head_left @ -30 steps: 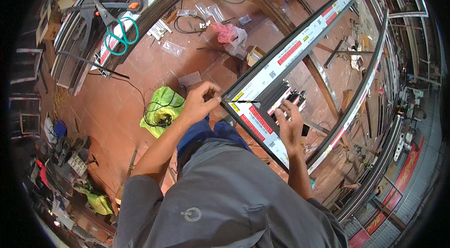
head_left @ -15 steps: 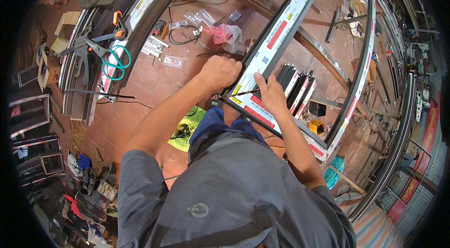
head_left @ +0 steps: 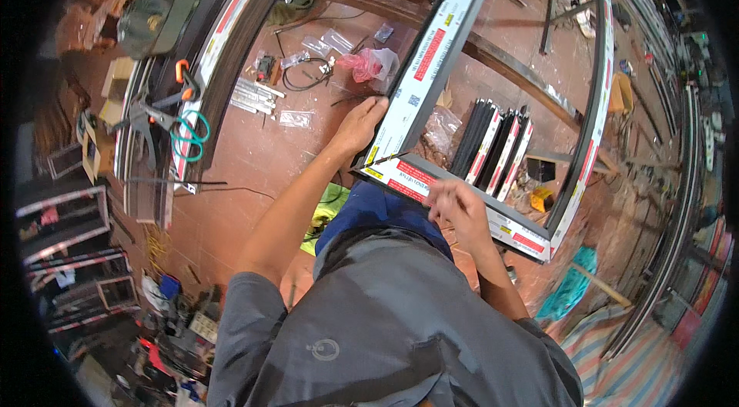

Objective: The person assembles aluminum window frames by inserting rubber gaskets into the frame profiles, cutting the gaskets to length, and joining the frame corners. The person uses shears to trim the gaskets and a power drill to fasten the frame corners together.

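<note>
A large dark metal frame [head_left: 425, 72], its faces covered in white film with red and yellow labels, lies before me with its near left corner by my lap. My left hand [head_left: 363, 123] is closed on the outer edge of its left rail, just above that corner. A thin dark diagonal line crosses the corner where the two rails meet; I cannot tell whether it is a gap or a strip. My right hand [head_left: 456, 207] hovers at the near rail [head_left: 500, 216], fingers curled and smeared by motion; whether it holds anything does not show.
Inside the frame, several dark profile pieces [head_left: 493, 147] stand over a wooden beam structure [head_left: 519, 76]. On long profiles at the left lie a clamp [head_left: 146, 118], teal-handled scissors [head_left: 191, 137] and a cap [head_left: 158, 22]. Plastic bags [head_left: 368, 66] and white strips [head_left: 254, 97] litter the tiled floor.
My right hand has drawn back from the corner and moved down along the near rail. My left hand has shifted slightly down along the left rail. The whole view has tilted a little.
</note>
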The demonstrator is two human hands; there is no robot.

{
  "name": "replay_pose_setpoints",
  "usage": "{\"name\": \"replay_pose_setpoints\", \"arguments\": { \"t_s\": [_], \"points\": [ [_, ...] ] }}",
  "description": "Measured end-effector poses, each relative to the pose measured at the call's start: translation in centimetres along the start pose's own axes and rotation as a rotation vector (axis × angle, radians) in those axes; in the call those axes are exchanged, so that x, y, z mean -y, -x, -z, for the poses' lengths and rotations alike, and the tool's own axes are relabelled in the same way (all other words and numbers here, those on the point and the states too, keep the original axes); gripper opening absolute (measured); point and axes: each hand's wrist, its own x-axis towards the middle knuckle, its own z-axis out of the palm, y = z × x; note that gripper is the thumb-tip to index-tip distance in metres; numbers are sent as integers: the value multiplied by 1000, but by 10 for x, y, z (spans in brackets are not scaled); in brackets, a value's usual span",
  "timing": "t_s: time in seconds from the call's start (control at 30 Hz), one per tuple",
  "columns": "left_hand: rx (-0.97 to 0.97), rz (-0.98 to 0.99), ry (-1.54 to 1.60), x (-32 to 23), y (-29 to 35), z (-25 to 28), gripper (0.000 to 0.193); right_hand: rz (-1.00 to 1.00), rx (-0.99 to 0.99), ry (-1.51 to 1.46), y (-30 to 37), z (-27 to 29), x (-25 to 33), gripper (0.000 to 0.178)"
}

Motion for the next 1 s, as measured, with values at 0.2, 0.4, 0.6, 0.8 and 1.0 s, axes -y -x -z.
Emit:
{"name": "replay_pose_setpoints", "arguments": {
  "t_s": [0.2,0.4,0.6,0.8,1.0],
  "points": [
    [101,6,-134,-12,-112,-3,68,-236,147,-78,57,-7,-66,45],
    [154,225,129,-84,-170,-35,52,-153,-332,-902,21,-86,-176,57],
    [277,245,400,-73,-181,-42,37,-11,-693,-1872,-47,-156,-165,77],
    [321,232,416,-79,-175,-39,34,-115,-930,-1921,-77,-183,-137,94],
    [330,201,360,-82,-159,-33,45,85,-904,-2130,-143,-163,-108,81]
  ]
}}
